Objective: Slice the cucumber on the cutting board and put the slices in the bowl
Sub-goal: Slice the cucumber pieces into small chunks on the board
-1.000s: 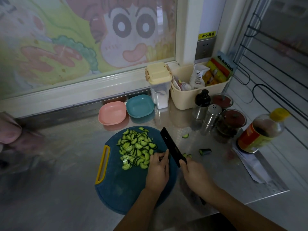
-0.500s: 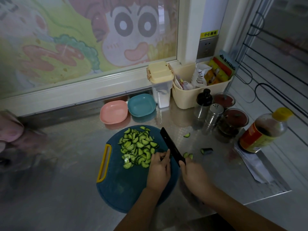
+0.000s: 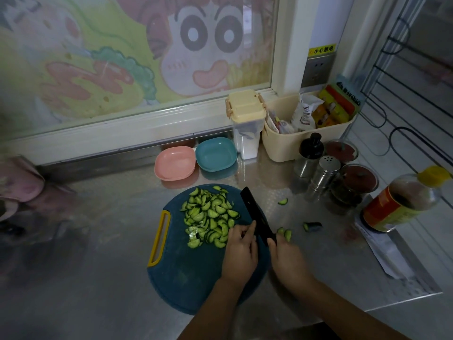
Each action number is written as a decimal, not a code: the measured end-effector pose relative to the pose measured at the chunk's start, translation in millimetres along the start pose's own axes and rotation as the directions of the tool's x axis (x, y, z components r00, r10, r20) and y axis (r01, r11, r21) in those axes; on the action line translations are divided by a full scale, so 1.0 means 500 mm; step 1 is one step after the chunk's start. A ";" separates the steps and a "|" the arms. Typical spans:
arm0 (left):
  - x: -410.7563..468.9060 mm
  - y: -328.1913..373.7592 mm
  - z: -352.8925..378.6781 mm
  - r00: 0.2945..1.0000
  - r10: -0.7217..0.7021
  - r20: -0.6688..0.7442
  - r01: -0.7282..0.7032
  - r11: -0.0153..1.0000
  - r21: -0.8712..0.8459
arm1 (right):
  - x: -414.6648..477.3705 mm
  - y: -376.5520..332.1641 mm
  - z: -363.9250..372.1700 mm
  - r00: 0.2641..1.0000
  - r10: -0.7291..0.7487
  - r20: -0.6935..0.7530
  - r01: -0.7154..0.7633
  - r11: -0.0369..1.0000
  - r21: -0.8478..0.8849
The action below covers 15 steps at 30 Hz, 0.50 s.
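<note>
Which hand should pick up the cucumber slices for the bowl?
Probably the left hand: it sits right beside the slices on the board, while the right hand grips the knife.

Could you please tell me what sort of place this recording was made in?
Most likely a kitchen prep corner: a stainless steel counter carries a cutting board with cucumber slices and a knife, with shakers and a sauce bottle alongside.

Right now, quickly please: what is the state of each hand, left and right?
Left hand: fingers curled beside the knife blade; whether it holds anything cannot be told.
Right hand: closed, holding the knife handle.
</note>
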<state>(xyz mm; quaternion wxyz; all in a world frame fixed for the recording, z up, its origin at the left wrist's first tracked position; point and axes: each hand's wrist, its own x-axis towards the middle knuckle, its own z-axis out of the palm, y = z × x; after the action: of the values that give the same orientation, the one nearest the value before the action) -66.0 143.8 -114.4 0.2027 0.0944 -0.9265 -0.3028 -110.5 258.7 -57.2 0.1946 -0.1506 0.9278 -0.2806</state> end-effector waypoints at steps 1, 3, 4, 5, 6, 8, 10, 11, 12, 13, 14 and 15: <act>0.000 0.000 -0.001 1.000 -0.004 -0.003 0.004 1.000 0.000 | 0.000 0.000 -0.001 1.000 -0.008 -0.004 0.008 1.000 -0.018; 0.000 0.002 -0.003 1.000 -0.005 -0.002 0.005 1.000 0.002 | 0.002 0.000 -0.001 1.000 -0.016 -0.007 0.016 0.999 -0.040; 0.000 0.002 -0.003 1.000 -0.005 -0.003 0.005 1.000 0.003 | 0.003 0.001 -0.001 1.000 -0.015 -0.006 0.014 0.999 -0.033; 0.000 0.002 -0.003 1.000 -0.006 -0.003 0.006 1.000 0.001 | 0.003 0.002 -0.002 1.000 -0.013 -0.009 0.012 1.000 -0.020; 0.000 0.003 -0.004 1.000 -0.012 -0.003 0.012 1.000 -0.004 | 0.003 0.003 -0.002 1.000 -0.014 -0.016 0.014 1.000 -0.005; 0.000 0.003 -0.005 1.000 -0.025 -0.008 0.025 1.000 -0.010 | 0.000 0.004 -0.006 0.999 -0.035 -0.034 0.036 0.999 0.022; 0.001 0.002 -0.004 0.999 -0.032 -0.017 0.032 0.999 -0.013 | -0.005 0.004 -0.012 0.998 -0.045 -0.034 0.046 0.998 0.040; 0.000 0.002 -0.003 0.999 -0.036 -0.018 0.036 0.999 -0.010 | -0.008 0.003 -0.016 0.999 -0.043 -0.027 0.045 0.998 0.051; 0.000 0.003 -0.004 0.999 -0.039 -0.018 0.039 0.999 -0.006 | -0.010 0.002 -0.020 0.999 -0.045 -0.026 0.046 0.997 0.066; 0.000 0.004 -0.004 0.999 -0.038 -0.019 0.038 0.999 -0.004 | -0.012 -0.001 -0.024 0.998 -0.048 -0.028 0.050 0.996 0.075; 0.000 0.004 -0.005 0.999 -0.038 -0.020 0.038 0.999 -0.001 | -0.012 -0.003 -0.027 0.998 -0.052 -0.029 0.055 0.996 0.076; 0.001 0.004 -0.005 0.999 -0.037 -0.020 0.037 0.999 -0.001 | -0.012 -0.005 -0.028 0.998 -0.056 -0.034 0.058 0.996 0.068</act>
<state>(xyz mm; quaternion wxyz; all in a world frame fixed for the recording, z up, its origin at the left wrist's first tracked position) -65.4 144.0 -111.1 0.2063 0.1147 -0.9224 -0.3057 -110.9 265.7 -43.4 0.1769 -0.1657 0.9159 -0.3200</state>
